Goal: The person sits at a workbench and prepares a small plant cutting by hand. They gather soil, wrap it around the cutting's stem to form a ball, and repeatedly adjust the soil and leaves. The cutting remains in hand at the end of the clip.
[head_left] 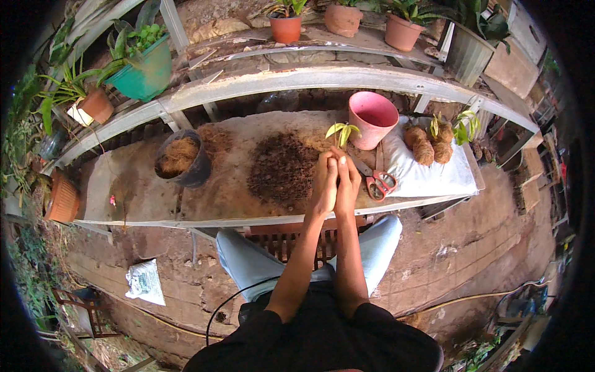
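My left hand (323,183) and my right hand (348,180) are pressed together over the bench, closed round the base of a seedling (342,129). Its pale green leaves stick out past my fingertips; the roots are hidden between my palms. Just left of my hands lies a heap of dark soil (280,166). Red-handled scissors (380,185) rest to the right, close to my right hand. A pink pot (372,121) stands beyond them. Several brown fibrous root balls (423,150), some with leafy shoots, sit on a white sack (406,177) farther right.
A black pot (197,162) holding brown fibre stands on the bench's left part, with loose fibre beside it. Behind the bench runs a pale rail (297,78), with potted plants beyond. A terracotta planter (62,197) is at the left end. A white bag (145,282) lies on the floor.
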A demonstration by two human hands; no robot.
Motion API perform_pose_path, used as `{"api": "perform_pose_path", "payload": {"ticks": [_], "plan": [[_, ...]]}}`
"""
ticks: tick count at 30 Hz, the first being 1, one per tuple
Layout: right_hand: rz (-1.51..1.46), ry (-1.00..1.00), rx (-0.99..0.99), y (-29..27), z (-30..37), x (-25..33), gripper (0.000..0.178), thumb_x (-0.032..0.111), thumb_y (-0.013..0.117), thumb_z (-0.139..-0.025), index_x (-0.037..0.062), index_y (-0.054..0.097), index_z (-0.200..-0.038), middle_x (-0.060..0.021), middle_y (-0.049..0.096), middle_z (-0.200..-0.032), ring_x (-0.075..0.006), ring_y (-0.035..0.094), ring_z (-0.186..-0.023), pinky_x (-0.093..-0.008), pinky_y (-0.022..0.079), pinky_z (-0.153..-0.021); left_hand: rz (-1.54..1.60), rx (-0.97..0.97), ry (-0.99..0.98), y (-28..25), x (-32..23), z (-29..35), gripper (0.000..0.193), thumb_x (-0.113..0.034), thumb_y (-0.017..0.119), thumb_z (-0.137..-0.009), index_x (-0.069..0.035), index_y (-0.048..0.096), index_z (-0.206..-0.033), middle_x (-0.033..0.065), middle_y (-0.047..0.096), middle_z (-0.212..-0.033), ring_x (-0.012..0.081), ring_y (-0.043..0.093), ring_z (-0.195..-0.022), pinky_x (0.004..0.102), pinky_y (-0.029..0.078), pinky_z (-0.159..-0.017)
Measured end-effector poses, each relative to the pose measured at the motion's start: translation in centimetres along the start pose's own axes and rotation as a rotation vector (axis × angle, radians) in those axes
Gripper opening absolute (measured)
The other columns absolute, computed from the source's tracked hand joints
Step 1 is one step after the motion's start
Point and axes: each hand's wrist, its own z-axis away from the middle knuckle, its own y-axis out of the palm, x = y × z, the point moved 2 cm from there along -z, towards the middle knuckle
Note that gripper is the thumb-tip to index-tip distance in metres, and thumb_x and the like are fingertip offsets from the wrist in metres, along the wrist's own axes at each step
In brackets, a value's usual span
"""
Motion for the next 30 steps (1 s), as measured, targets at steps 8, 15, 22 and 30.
{"api": "perform_pose_path", "payload": {"ticks": [8, 15, 22, 30], "plan": [[-0.783, 0.436, -0.050, -2.7, -1.1, -3.5, 0.020, 0.023, 0.060, -0.091, 0.0033, 0.063, -0.095, -0.0117, 0.067, -0.095, -0.0263, 0.066, -0.081, -0.0405, 0.058, -0.074, 0.293, -0.162, 0.104, 1.9, -1.8, 0.2, 0.067, -0.054, 0.022, -0.102, -0.006, 0.030, -0.148, 0.0146, 0.027, -0.153, 0.0256, 0.017, -0.145, 0.0413, 0.011, -0.118], [-1.057, 0.558, -0.035, -3.1, -0.8, -2.9, 0.026, 0.030, 0.057, -0.087, 0.0059, 0.062, -0.092, -0.0103, 0.062, -0.087, -0.0281, 0.061, -0.070, -0.0450, 0.060, -0.067, 0.235, -0.254, 0.129, -1.4, 0.0, -0.6, 0.059, -0.049, 0.025, -0.104, -0.004, 0.041, -0.138, 0.0150, 0.042, -0.143, 0.0253, 0.031, -0.139, 0.0407, 0.016, -0.117], [-0.984, 0.482, 0.008, -4.2, -1.3, -4.9, 0.015, 0.023, 0.055, -0.084, 0.0093, 0.058, -0.091, -0.0114, 0.061, -0.088, -0.0300, 0.059, -0.064, -0.0297, 0.038, -0.040, 0.264, -0.184, 0.072, -1.0, 0.5, -0.4, 0.052, -0.044, 0.031, -0.104, -0.003, 0.047, -0.133, 0.0169, 0.055, -0.132, 0.0254, 0.045, -0.131, 0.0407, 0.028, -0.113], [-0.920, 0.344, 0.077, -1.9, -0.6, -1.3, 0.027, 0.025, 0.049, -0.091, 0.0057, 0.059, -0.107, -0.0077, 0.062, -0.100, -0.0211, 0.059, -0.095, -0.0344, 0.048, -0.084, 0.016, 0.095, 0.093, -0.4, -1.0, 0.2, 0.052, -0.034, 0.062, -0.093, -0.003, 0.050, -0.133, 0.0109, 0.054, -0.129, 0.0232, 0.050, -0.122, 0.0358, 0.040, -0.102]]}}
